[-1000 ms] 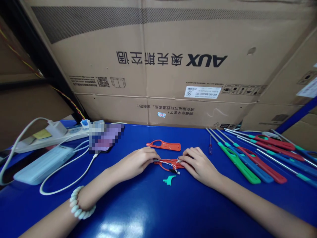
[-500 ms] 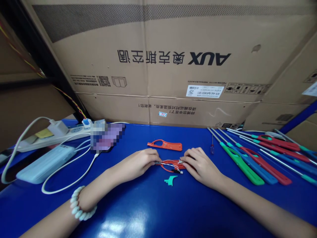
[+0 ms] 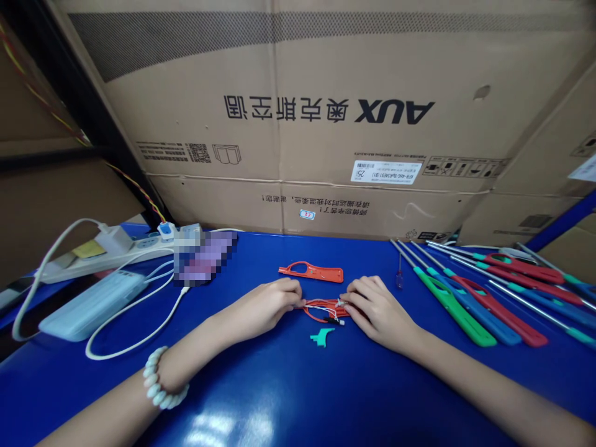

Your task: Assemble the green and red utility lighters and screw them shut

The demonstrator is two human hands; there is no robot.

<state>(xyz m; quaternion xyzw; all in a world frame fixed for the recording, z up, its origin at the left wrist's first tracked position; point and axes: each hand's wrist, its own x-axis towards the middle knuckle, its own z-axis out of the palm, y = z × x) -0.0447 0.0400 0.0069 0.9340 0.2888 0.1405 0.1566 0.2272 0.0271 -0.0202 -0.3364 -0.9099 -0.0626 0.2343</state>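
Observation:
An orange lighter casing half (image 3: 321, 303) lies in front of me on the blue table, with thin white wires (image 3: 321, 308) and a small black part (image 3: 331, 321) in and beside it. My left hand (image 3: 274, 304) pinches its left end, fingertips closed. At its right end my right hand (image 3: 372, 310) is closed around the casing, fingers at a small whitish piece (image 3: 340, 303); the grip is partly hidden. The matching orange casing half (image 3: 321, 274) rests just behind, inner side up. Nearer to me sits a green trigger (image 3: 321, 337), apart from both hands.
At right lie several long-necked lighters (image 3: 459, 307) in green, blue and red, beside a small screwdriver (image 3: 399, 277). A power bank (image 3: 93, 307), white cables, a power strip (image 3: 144, 242) and a blurred-out phone (image 3: 207, 254) occupy the left. A cardboard sheet (image 3: 302, 62) stands behind.
My left hand has shifted slightly to the right along the casing's left end. The right hand stays at the other end. The view has moved a little.

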